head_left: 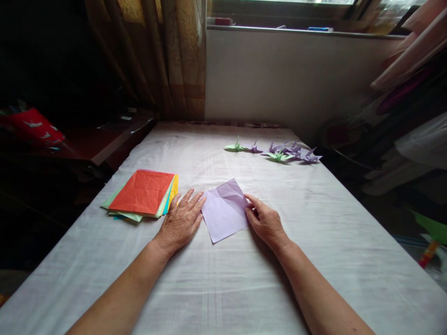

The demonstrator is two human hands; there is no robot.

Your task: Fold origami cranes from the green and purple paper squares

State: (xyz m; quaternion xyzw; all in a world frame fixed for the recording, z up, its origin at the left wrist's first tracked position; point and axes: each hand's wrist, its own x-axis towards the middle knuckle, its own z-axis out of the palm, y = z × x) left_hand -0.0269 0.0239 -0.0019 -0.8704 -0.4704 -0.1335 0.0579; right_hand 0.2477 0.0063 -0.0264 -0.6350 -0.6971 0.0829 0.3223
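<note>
Lilac sheet (225, 216): thin matte paper, square, turned a bit corner-on, crossing creases in its far part, near part smoother. Lies on the bedcloth (195, 298), pale woven fabric with faint checks and soft wrinkles.

Left hand (180, 224): palm down just left of the sheet, fingers spread apart, fingertips at the sheet's left corner. Right hand (267, 222): at the sheet's right edge, fingers curled, thumb and index close together there; can't tell if they pinch the paper. So the sheet sits between the two sets of fingertips.

Left of the sheet: paper stack (141, 193), creased red-orange square on top, green, yellow and blue edges fanned out below. Beyond the sheet, to its right: folded paper cranes (279, 156), sharp-pointed, purple and light green, loosely clustered.
</note>
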